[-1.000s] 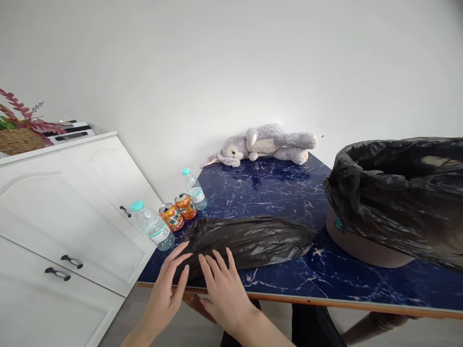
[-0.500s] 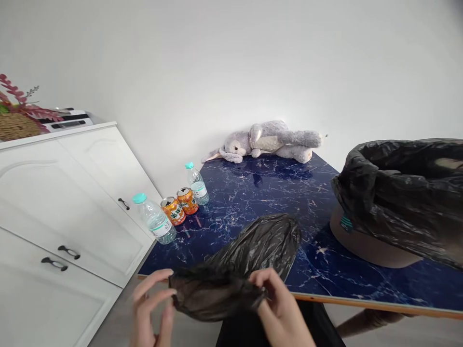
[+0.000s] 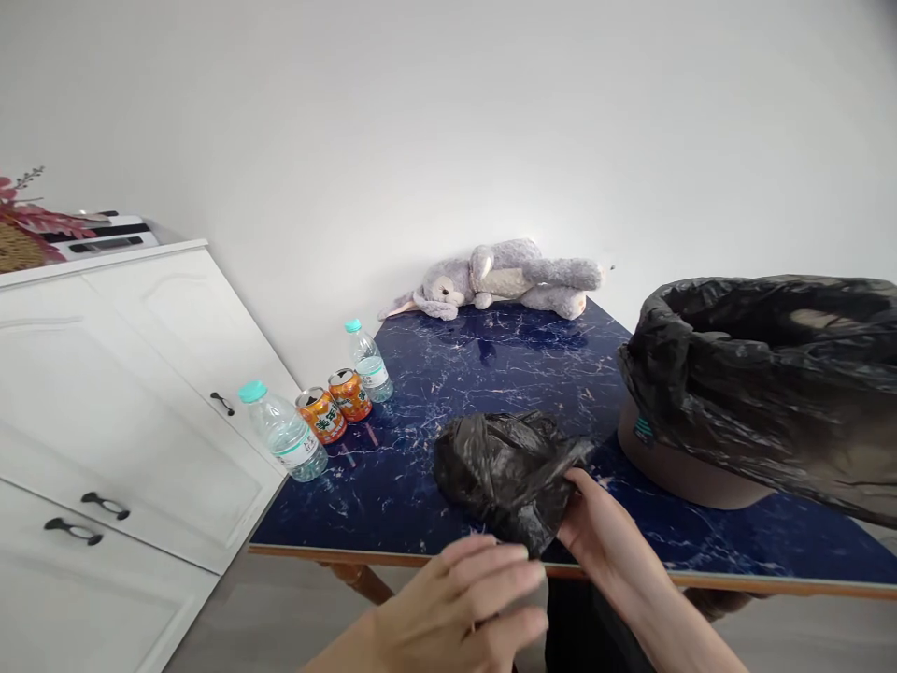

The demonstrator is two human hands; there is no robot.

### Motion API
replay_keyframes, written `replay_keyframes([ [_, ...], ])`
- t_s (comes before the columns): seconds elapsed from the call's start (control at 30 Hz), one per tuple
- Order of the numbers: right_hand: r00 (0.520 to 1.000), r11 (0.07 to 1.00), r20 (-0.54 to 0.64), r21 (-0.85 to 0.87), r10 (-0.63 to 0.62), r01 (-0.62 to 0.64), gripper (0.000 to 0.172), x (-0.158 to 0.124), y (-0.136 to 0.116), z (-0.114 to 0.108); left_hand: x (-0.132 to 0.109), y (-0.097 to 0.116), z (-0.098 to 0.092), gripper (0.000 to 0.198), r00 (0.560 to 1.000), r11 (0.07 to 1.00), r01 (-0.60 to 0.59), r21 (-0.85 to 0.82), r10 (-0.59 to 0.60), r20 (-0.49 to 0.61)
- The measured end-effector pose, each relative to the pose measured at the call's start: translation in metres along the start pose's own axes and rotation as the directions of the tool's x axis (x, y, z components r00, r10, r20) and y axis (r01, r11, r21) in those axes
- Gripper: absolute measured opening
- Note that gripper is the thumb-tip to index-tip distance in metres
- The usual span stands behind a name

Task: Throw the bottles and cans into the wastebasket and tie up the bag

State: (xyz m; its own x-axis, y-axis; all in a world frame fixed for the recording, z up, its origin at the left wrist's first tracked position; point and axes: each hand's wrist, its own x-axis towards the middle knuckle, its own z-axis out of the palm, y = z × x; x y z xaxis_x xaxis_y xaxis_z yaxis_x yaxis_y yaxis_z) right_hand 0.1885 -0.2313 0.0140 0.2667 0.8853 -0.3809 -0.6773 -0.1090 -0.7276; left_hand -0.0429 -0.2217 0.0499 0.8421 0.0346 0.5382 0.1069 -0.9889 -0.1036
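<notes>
Black plastic bag [image 3: 501,463]: crumpled and loosely folded over itself; located at the front of the table, its near corner reaching the front edge.
Right hand [image 3: 595,523]: at the bag's right side, pinching it, thumb laid on top; the remaining fingers are largely hidden beneath the plastic.
Left hand [image 3: 476,598]: in front of the bag's near corner, back of the hand toward the camera, fingers bent and a little spread; whether a fingertip touches the plastic cannot be told.
Table [image 3: 448,365]: dark blue marble-patterned top, wooden edging along the front.
Front bottle [image 3: 291,439]: clear, turquoise cap, upright near the front left corner.
Orange cans [image 3: 322,416]: two, upright side by side between the bottles, dark openings visible in their tops.
Rear bottle [image 3: 370,365]: clear, turquoise cap, upright beyond the cans.
Plush rabbit [image 3: 501,276]: grey, lying at the far end by the wall, head to the left, legs to the right.
Bin [image 3: 690,472]: brownish, standing on the table's right part, well apart from the bottles; black liner [image 3: 757,393] draped over its rim.
Cabinet [image 3: 140,346]: white, dark handles, left of the table; wicker basket [image 3: 18,248] on top, partly out of view.
</notes>
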Motion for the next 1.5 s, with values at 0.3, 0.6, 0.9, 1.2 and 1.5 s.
replay_keyframes([
  [0.3, 0.952, 0.773, -0.043, -0.595, -0.304, 0.220, 0.060, 0.027, -0.028, -0.014, 0.050, -0.056, 0.016, 0.049, 0.831, 0.874, 0.469, -0.127, -0.388, 0.398],
  [0.6, 0.552, -0.217, 0.607, -0.761, -0.572, 0.611, 0.055, -0.012, -0.001, 0.011, 0.070, -0.085, 0.043, 0.064, 0.825, 0.775, 0.541, -0.326, -0.412, 0.387],
  [0.9, 0.615, -0.409, 0.627, -0.779, -0.478, 0.476, 0.061, 0.050, 0.033, -0.030, 0.051, -0.114, 0.068, 0.060, 0.773, 0.794, 0.579, -0.183, -0.464, 0.433],
  [1.2, 0.595, -0.416, 0.697, -0.717, -0.400, 0.560, 0.060, 0.016, 0.019, -0.024, 0.020, -0.108, 0.063, 0.067, 0.754, 0.851, 0.524, -0.032, -0.446, 0.482],
  [1.5, 0.525, -0.387, 0.790, -0.613, -0.317, 0.689, 0.035, -0.005, 0.019, -0.047, -0.010, -0.079, 0.050, 0.070, 0.765, 0.839, 0.544, 0.024, -0.507, 0.396],
])
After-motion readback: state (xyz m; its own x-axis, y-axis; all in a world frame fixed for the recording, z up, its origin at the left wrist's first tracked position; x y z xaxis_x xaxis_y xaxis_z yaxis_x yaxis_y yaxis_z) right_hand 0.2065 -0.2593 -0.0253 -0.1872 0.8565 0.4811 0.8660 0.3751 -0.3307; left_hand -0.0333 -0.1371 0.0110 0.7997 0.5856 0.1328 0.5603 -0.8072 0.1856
